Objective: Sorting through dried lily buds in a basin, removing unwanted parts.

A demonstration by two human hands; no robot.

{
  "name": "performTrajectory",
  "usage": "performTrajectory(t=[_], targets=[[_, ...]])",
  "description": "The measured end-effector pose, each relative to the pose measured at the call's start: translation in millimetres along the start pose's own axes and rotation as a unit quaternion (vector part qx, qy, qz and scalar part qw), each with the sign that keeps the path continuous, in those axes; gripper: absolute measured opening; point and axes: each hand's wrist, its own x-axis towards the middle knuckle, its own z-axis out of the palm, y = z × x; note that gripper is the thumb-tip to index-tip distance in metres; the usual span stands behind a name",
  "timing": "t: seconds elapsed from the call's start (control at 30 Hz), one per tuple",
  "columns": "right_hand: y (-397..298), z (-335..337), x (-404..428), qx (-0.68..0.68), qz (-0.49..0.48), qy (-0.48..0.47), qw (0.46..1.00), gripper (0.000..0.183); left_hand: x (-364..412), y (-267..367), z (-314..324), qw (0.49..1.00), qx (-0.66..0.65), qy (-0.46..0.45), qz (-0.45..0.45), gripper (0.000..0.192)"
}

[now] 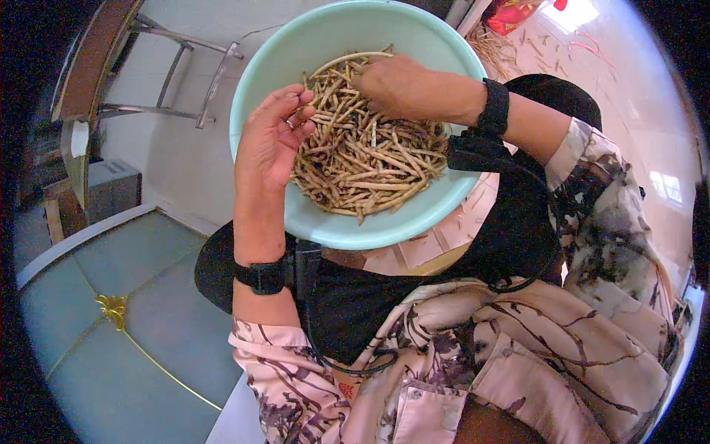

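A large pale green plastic basin sits before me, holding a heap of thin, brownish, pod-like or root-like pieces. Over the basin's left side is my left hand, palm turned towards the heap, fingers bent and apart, with no piece seen in them. My right hand reaches in from the right over the upper part of the heap. Its fingers are curled downward and largely hidden, so whether they pinch a piece does not show. A longer pale piece curves along the heap's top edge beside that hand.
Metal legs of a stool or table stand at upper left, above a cardboard box. A grey panel with a gold ornament fills the lower left. Loose pieces and a red packet lie on the floor at upper right.
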Motion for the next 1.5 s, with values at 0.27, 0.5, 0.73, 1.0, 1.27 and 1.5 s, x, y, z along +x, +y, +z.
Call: performTrajectory(t=[0.27,0.5,0.73,1.0,1.27,1.5], targets=[[-0.1,-2.0,3.4,-0.012,0.07,-0.022,0.997,0.008,2.9,-2.4,2.4,1.0,0.007,-0.007,-0.006,0.019],[8.2,-23.4,0.1,0.033,0.103,-0.04,0.993,0.012,1.1,-1.4,3.8,0.998,0.063,0.005,-0.003,0.017],[5.8,-54.1,1.3,0.17,0.041,-0.163,0.971,0.014,-7.5,-3.9,17.1,0.974,0.228,-0.003,-0.016,0.016],[6.2,-48.8,3.5,0.298,-0.028,-0.095,0.949,0.015,-9.6,-7.6,25.0,0.965,0.232,-0.08,-0.091,0.016],[10.2,-41.7,13.8,0.499,0.129,-0.017,0.857,0.021,-7.0,-12.7,19.4,0.986,0.141,-0.072,-0.044,0.012],[-7.8,-29.5,11.5,0.535,0.066,0.072,0.839,0.023,-7.7,-16.9,30.8,0.998,0.067,-0.009,-0.014,0.01]])
